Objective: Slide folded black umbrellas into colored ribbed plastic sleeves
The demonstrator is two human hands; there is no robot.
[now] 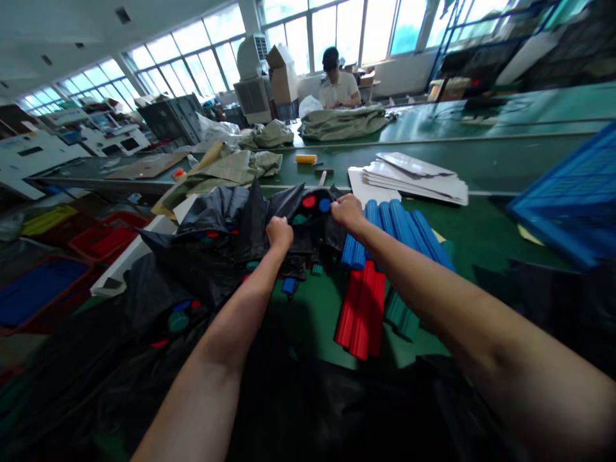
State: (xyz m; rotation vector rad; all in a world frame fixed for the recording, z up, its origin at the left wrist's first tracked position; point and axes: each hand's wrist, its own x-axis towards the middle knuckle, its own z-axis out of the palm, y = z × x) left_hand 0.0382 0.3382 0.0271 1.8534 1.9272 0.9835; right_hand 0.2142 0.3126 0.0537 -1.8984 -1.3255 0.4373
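Observation:
Both my hands pinch the top edge of a crumpled, glossy black plastic sheet (216,215). My left hand (280,234) grips it at the middle, and my right hand (347,213) holds it a little further right. Round red and blue rod ends (316,203) show within the black folds near my right hand. Just beyond that hand lie blue ribbed rods (399,231). Nearer me are red ribbed rods (363,311) and a few green ones (402,314), all on the green table surface (308,327).
A stack of white card sheets (414,179) lies beyond the rods, and a blue plastic crate (568,199) sits at the right. Red bins (110,234) stand at the left. Olive fabric bundles (341,123) lie on a long green bench, with a seated person (339,83) behind them.

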